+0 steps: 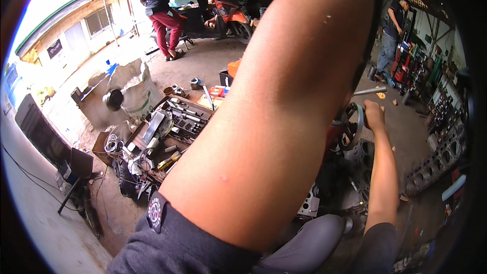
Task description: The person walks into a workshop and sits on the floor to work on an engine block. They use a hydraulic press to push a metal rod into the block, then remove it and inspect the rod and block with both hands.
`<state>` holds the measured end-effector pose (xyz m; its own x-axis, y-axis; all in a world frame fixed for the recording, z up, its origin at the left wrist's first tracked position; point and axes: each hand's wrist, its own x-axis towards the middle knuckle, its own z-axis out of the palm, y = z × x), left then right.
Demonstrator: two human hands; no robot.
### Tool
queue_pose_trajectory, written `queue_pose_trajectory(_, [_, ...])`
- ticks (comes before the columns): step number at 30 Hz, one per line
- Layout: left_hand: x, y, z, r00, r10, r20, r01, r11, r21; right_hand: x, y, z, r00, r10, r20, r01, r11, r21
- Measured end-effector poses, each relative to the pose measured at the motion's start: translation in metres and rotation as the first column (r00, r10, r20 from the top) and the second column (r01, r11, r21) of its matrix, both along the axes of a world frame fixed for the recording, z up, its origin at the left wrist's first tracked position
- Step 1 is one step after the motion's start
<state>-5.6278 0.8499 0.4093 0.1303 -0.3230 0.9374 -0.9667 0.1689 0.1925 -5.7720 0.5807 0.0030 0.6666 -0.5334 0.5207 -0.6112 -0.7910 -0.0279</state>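
Observation:
My left forearm rises large and close across the middle of the view. Its hand is out of the frame past the top edge. To the right, my right hand [374,115] is closed at the rim of a metal handwheel [360,126]. The wheel's left part and the machine it sits on are mostly hidden behind my left arm. A metal bar [370,91] sticks out just above the wheel. Below the wheel lies an engine block [364,165] with round bores. A flat metal plate with holes [308,206] shows beside my knee.
Left of my arm stands a tray of tools [185,120], near a white sack [134,89]. Another engine block [441,162] lies at the right. One person [161,10] touches a scooter [228,12] at the back; another person [393,35] stands at far right.

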Motion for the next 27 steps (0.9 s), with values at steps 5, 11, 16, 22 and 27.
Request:
queue_pose_trajectory(5, [-0.007,0.001,-0.002,0.999,-0.017,-0.036,0.016,1.000,-0.006,-0.018,-0.006,0.015,0.402,-0.023,0.916,-0.785,0.507,0.357])
queue_pose_trajectory(11, [-0.006,-0.003,-0.012,0.994,-0.108,0.011,0.107,0.993,0.047,-0.014,0.025,0.065,-0.111,-0.284,0.952,-0.993,0.076,-0.093])
queue_pose_trajectory(16, [-0.008,-0.014,-0.007,0.999,-0.041,0.000,0.041,0.998,-0.041,0.002,0.052,0.089,-0.250,-0.370,0.895,-0.964,0.011,-0.265])
queue_pose_trajectory(22, [-0.005,-0.018,-0.008,0.998,-0.046,0.038,0.049,0.995,-0.091,0.003,0.037,0.080,-0.241,-0.241,0.940,-0.953,-0.126,-0.277])
queue_pose_trajectory(27, [-0.008,-0.016,-0.006,0.999,-0.032,0.007,0.032,0.999,-0.037,-0.002,0.027,0.070,-0.205,-0.187,0.961,-0.952,-0.192,-0.240])
